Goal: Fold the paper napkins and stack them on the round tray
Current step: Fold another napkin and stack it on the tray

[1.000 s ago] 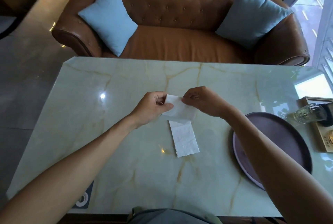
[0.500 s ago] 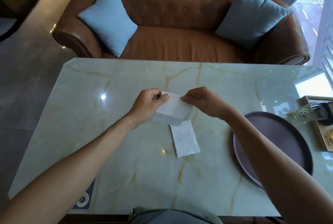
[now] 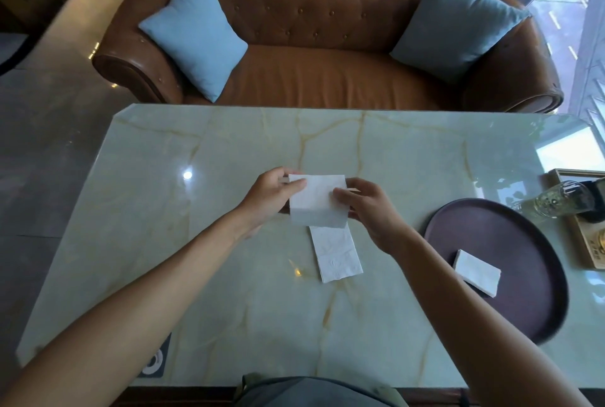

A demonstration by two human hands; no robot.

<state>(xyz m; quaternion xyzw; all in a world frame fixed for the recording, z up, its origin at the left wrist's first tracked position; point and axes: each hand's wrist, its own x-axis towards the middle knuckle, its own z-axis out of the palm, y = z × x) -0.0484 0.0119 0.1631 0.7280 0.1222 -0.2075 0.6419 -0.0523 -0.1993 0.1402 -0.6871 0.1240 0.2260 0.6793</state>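
Note:
I hold a white paper napkin [image 3: 316, 202] just above the middle of the marble table, folded over into a rough square. My left hand [image 3: 271, 198] pinches its left edge and my right hand [image 3: 366, 210] pinches its right edge. A second napkin [image 3: 335, 252], a long folded strip, lies flat on the table just below the held one. The dark round tray [image 3: 523, 243] sits at the right of the table. One folded napkin [image 3: 478, 272] lies on the tray, near my right forearm.
A glass bottle [image 3: 556, 200] lies on a wooden box [image 3: 586, 243] at the table's right edge, beyond the tray. A brown leather sofa [image 3: 327, 79] with two blue cushions stands past the far edge. A black round sticker [image 3: 155, 360] marks the near left corner.
The held napkin has been folded over and turned flatter toward me, now showing as a wider square. My hands shifted a little apart and nearer. The folded napkin on the tray has come into sight.

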